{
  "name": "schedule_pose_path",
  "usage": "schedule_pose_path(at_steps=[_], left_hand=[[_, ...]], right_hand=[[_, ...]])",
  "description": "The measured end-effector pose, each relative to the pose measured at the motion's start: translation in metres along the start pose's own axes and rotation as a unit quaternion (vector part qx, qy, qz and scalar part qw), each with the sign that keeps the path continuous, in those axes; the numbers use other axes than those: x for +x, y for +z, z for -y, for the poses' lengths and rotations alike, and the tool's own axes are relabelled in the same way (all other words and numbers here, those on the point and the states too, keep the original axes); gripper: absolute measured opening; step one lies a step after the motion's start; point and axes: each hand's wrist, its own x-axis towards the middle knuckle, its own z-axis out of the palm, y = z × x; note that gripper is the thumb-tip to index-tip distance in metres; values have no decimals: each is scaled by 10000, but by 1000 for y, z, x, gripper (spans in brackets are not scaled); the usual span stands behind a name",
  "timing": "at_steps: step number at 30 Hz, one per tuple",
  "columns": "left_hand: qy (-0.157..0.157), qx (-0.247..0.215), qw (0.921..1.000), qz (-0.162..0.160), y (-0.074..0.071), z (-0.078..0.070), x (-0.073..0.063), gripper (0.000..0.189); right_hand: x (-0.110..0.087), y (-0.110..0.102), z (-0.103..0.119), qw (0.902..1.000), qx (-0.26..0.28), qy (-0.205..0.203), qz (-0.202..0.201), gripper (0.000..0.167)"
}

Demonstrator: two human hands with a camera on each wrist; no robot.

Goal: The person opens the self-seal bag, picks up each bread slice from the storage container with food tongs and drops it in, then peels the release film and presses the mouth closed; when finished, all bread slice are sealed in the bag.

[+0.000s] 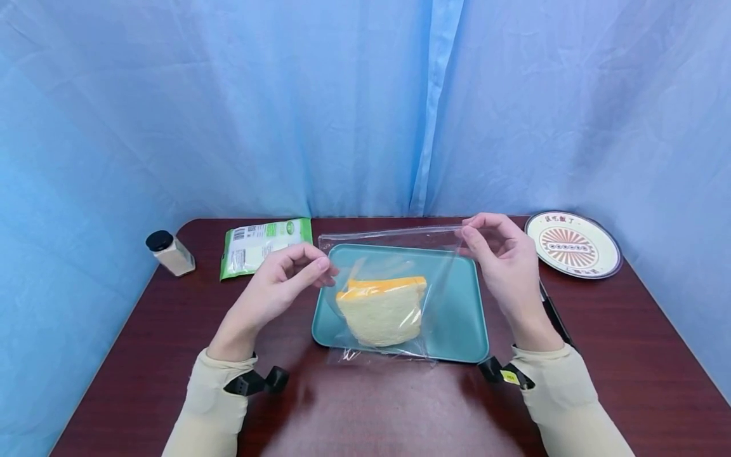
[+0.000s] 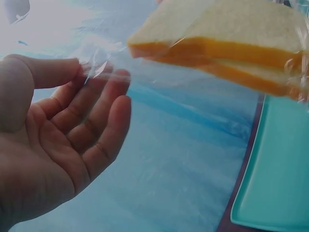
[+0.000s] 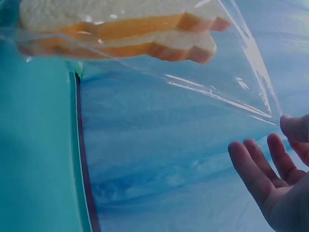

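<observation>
A clear plastic bag (image 1: pixel 394 236) hangs over a teal tray (image 1: pixel 465 317), its upper edge stretched between both hands. Inside the bag sit bread slices (image 1: pixel 381 314) with orange crusts; the right wrist view shows two stacked slices (image 3: pixel 130 31). My left hand (image 1: pixel 280 276) pinches the bag's left side between thumb and fingers, the other fingers loosely bent. At the upper right corner, my right hand (image 1: pixel 505 273) pinches the plastic with thumb and index finger, the remaining fingers spread apart in the right wrist view.
Behind my left hand lies a green and white packet (image 1: pixel 265 244), with a black-capped jar (image 1: pixel 171 254) left of it. A patterned plate (image 1: pixel 573 245) is at the back right. A black-handled thing (image 1: pixel 555 320) lies partly hidden beside my right wrist. Blue curtains surround the dark red table.
</observation>
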Motion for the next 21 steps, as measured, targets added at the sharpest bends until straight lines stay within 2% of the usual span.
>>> schedule_pose_path(at_steps=[2, 5, 7, 10, 12, 17, 21], left_hand=[[19, -60, 9999, -96, 4, -2, 0, 11], [52, -97, 9998, -143, 9, -4, 1, 11], [98, -120, 9998, -147, 12, -4, 1, 10], [185, -145, 9996, -155, 16, -3, 1, 10], [196, -236, 9995, -124, 17, -3, 2, 12], [39, -629, 9980, 67, 20, -2, 5, 21], [-146, -748, 9971, 63, 21, 0, 6, 24]], right_hand=[[0, 3, 5, 9966, -703, -410, -149, 11], [0, 9, 18, 9770, -1768, -1142, -331, 6], [1, 14, 26, 9624, -2220, -1510, -415, 5], [3, 20, 35, 9505, -2520, -1777, -372, 4], [3, 23, 38, 9519, -2507, -1736, -300, 3], [2, 25, 40, 9716, -2038, -1196, -82, 4], [5, 17, 25, 9793, -1787, -948, 27, 6]])
